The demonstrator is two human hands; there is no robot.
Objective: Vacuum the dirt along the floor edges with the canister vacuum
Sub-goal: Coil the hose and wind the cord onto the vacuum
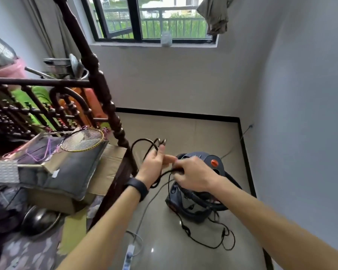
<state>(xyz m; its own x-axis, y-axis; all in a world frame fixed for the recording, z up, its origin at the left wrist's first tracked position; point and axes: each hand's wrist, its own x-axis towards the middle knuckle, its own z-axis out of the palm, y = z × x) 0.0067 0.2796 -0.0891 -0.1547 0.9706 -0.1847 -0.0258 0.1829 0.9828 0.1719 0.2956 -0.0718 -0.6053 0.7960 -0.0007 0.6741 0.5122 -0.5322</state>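
Looped above the dark blue vacuum point(207, 158), the black cord point(144, 139) is gripped by left hand point(154, 164) and right hand point(191, 176)

- Two arms come in from the bottom edge, the left forearm point(105, 221) and the right forearm point(271, 217), both bare along all the length that shows.
- A black wristband point(138, 188) sits snug on the left wrist; it is wide, flat and matte, and any marking on it is too small to tell.
- The left hand point(154, 162) and the right hand point(193, 177) are bare.
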